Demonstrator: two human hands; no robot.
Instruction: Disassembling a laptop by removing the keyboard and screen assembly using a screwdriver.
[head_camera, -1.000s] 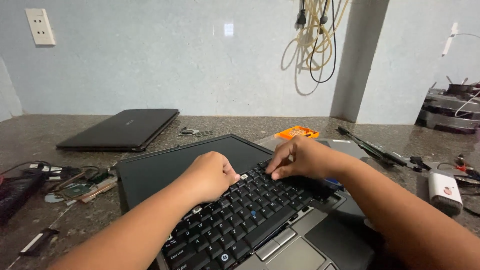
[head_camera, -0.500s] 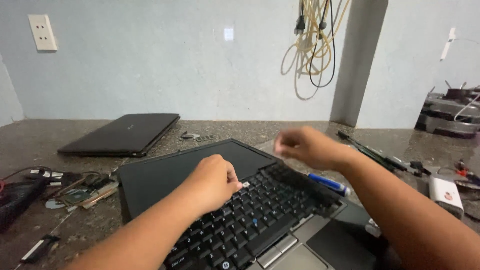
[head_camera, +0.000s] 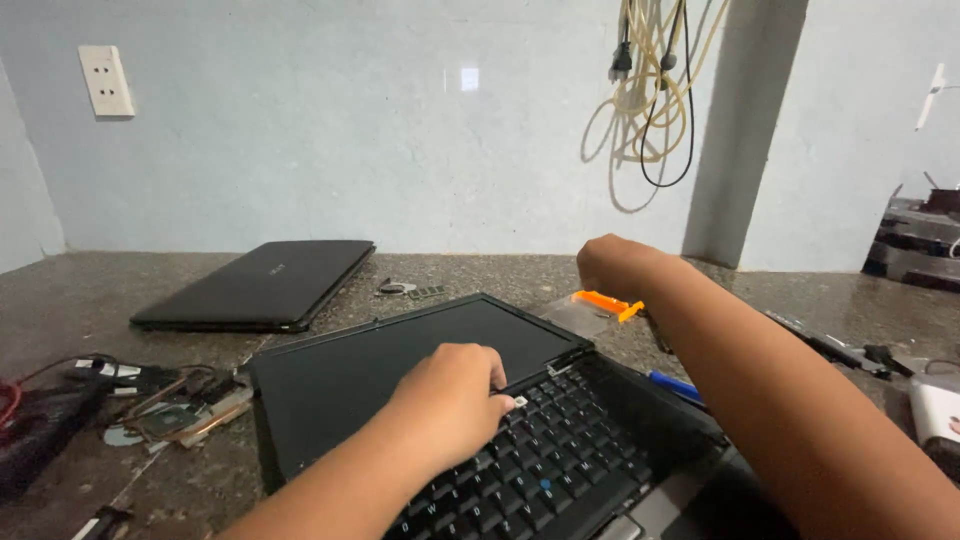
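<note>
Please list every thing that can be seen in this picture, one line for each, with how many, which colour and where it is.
open laptop: 1, black, centre of the counter, screen laid flat
closed laptop: 1, black, back left of the counter
orange tool: 1, orange, behind the open laptop, near the right hand
blue pen: 1, blue, right of the open laptop
small parts and cables: several, mixed colours, left edge of the counter
wall socket: 1, white, upper left wall
hanging cables: 1 bundle, cream and black, wall at upper centre
counter: 1, dark speckled stone
left hand: 1, on the keyboard's top edge
right hand: 1, raised above the orange tool, closed
</note>
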